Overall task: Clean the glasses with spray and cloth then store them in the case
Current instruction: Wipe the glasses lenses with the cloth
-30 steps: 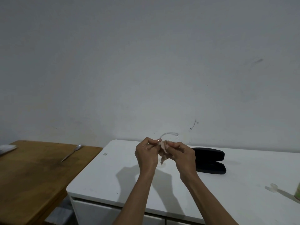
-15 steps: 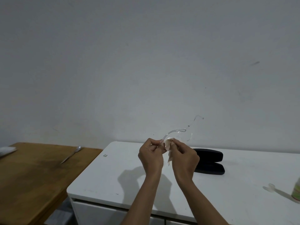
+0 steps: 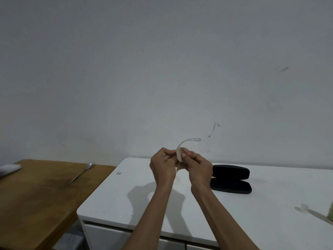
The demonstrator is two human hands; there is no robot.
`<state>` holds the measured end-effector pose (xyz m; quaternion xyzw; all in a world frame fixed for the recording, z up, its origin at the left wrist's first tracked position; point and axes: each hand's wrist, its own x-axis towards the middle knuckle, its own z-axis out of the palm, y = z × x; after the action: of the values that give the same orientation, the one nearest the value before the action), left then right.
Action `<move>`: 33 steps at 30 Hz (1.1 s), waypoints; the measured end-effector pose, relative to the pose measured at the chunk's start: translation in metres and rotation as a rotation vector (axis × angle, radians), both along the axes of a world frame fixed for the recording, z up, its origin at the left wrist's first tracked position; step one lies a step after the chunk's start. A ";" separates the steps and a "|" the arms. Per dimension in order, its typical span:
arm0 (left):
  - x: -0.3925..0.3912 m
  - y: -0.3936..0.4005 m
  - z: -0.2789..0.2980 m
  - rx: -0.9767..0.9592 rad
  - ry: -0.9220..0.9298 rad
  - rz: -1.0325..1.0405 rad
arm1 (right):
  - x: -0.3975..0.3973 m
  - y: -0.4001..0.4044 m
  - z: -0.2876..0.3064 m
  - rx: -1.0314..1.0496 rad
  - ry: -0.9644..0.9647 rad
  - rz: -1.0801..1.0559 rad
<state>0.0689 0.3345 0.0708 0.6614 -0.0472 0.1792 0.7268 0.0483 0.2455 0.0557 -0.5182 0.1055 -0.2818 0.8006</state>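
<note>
I hold clear-framed glasses (image 3: 201,146) in the air above the white cabinet top (image 3: 270,204). My left hand (image 3: 162,166) pinches the near part of the frame. My right hand (image 3: 199,166) presses a small pale cloth (image 3: 180,155) against the same part. One lens and one temple arm stick out up and to the right of my fingers. The black glasses case (image 3: 231,179) lies open on the cabinet just right of my right hand. At the right edge stands a green spray bottle (image 3: 330,211), mostly cut off, with a small clear cap (image 3: 304,208) beside it.
A wooden table (image 3: 36,195) stands lower on the left with a metal spoon (image 3: 81,172) and a white object (image 3: 9,169) on it. A plain grey wall rises behind. A small clear bit (image 3: 118,173) lies near the cabinet's left back corner.
The glasses turned in my hands, so the free lens and temple arm now stick out farther right. The hands stayed close together over the cabinet, rubbing with the cloth.
</note>
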 end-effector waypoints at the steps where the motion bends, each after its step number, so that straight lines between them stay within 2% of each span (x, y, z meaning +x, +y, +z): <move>1: 0.004 0.005 -0.001 0.024 0.001 0.013 | -0.002 -0.001 0.000 -0.041 -0.002 0.046; 7: 0.010 0.024 -0.008 0.038 0.031 -0.006 | -0.001 -0.007 -0.006 -0.275 0.068 0.185; 11: 0.008 0.024 -0.010 -0.014 0.036 0.005 | -0.007 -0.003 -0.005 -0.379 0.087 0.006; 17: 0.002 0.010 -0.009 -0.040 -0.031 0.062 | -0.005 0.016 -0.001 -0.294 0.026 -0.257; 22: 0.000 0.008 -0.002 0.035 -0.093 0.082 | 0.006 0.029 -0.002 -0.294 -0.012 -0.339; 26: 0.007 0.014 -0.001 0.059 -0.061 0.085 | 0.008 0.031 0.002 -0.216 -0.054 -0.263; 30: 0.007 0.018 0.002 -0.007 -0.020 0.008 | 0.014 0.029 0.001 -0.097 -0.021 -0.122; 33: 0.006 0.023 0.006 -0.029 -0.007 -0.021 | 0.016 0.027 0.001 -0.103 -0.011 -0.032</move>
<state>0.0748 0.3579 0.0769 0.6496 -0.0538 0.1745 0.7381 0.0640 0.2727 0.0565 -0.5553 0.0946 -0.3024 0.7689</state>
